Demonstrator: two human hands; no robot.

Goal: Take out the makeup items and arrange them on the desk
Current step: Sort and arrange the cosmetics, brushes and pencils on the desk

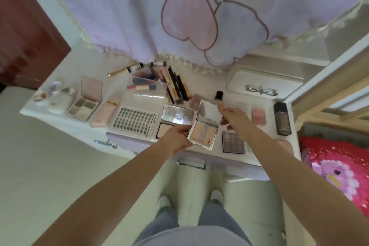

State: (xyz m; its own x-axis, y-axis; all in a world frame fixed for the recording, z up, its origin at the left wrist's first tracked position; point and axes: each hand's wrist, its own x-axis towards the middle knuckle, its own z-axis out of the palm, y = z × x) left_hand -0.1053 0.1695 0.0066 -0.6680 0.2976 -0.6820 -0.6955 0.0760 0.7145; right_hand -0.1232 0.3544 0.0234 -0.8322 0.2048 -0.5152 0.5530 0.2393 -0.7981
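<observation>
A bedroom or dorm room: a pastel curtain (179,16) with heart prints hangs across the top, a small white desk (257,159) holds makeup, and pink bedding (337,168) lies at the right edge.

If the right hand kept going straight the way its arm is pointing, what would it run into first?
Probably the dark-capped tube that the right hand already pinches; beyond it, the loose brushes and pencils lying on the desk. Depth is unclear from one view.
</observation>
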